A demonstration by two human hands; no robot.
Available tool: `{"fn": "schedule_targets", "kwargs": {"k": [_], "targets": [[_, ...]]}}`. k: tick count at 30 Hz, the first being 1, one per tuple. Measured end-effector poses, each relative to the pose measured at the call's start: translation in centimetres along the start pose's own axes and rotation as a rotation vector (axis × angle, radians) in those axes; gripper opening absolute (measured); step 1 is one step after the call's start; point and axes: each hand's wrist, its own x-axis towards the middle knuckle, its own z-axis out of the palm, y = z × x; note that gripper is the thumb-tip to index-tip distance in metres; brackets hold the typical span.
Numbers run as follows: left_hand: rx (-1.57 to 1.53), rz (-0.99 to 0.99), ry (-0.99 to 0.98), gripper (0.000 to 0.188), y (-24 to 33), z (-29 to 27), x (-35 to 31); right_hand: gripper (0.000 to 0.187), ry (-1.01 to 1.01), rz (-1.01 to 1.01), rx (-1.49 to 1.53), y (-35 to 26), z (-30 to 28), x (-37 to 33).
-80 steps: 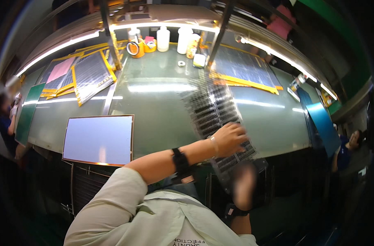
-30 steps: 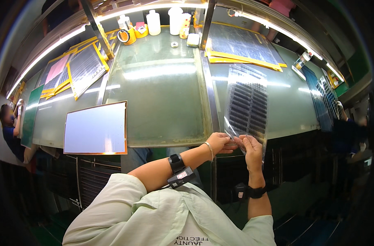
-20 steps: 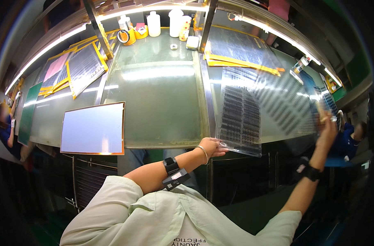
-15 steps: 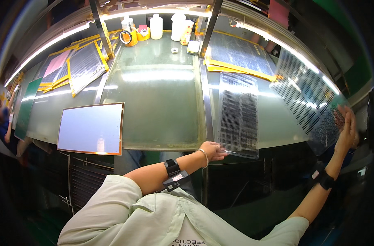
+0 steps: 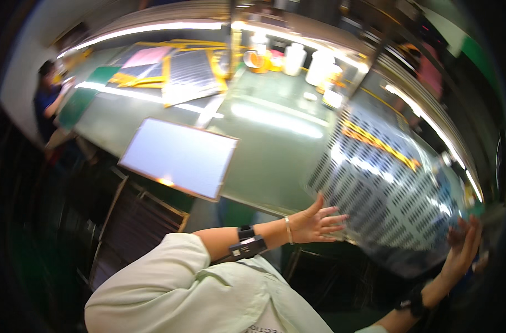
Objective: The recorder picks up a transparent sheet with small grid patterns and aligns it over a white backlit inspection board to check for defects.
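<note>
A large see-through film sheet (image 5: 369, 194) with rows of dark slots slants across the right part of the bench. My right hand (image 5: 463, 247) grips its right edge, though blur softens the fingers. Beside the sheet's lower left edge, my left hand (image 5: 318, 223) is open with fingers spread and nothing held. The smaller dark-patterned film seen earlier on the bench is not distinguishable behind the sheet. To the left, a bright white rectangular panel (image 5: 178, 158) with a thin brown border lies at the bench's front edge.
Yellow-edged dark sheets (image 5: 192, 77) and a green mat (image 5: 89, 97) lie along the left. White bottles (image 5: 293, 59) and tape rolls (image 5: 257, 61) stand at the back. Light tubes (image 5: 153, 30) run above the bench. Another person (image 5: 48, 105) sits far left.
My left hand has let go of the smaller patterned film and opened. The large sheet in my right hand has swung leftward over the bench. My view has turned to the right.
</note>
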Motion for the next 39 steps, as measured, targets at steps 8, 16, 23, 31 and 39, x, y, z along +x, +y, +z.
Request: {"fn": "schedule_targets", "kwargs": {"k": [8,16,23,31,39], "targets": [[0.527,0.822,0.546,0.031,11.9,-0.8,-17.4,0.026,-0.143,0.466,0.324,10.1,17.9,-8.0],[0.957,1.099,1.362,0.025,11.7,-1.4,-37.1,0.018,-0.581,0.532,0.336,10.3,39.0,-13.0],[0.949,1.131,1.428,0.025,10.3,-0.7,-39.4,0.021,-0.684,0.476,0.3,10.2,43.6,-12.6],[0.948,1.135,1.442,0.03,10.4,-1.7,-39.3,0.024,-0.703,0.518,0.266,10.7,43.8,-12.7],[0.821,1.157,1.464,0.02,10.6,-3.5,-39.4,0.023,-0.758,0.476,0.263,12.7,42.7,-14.0]]}}
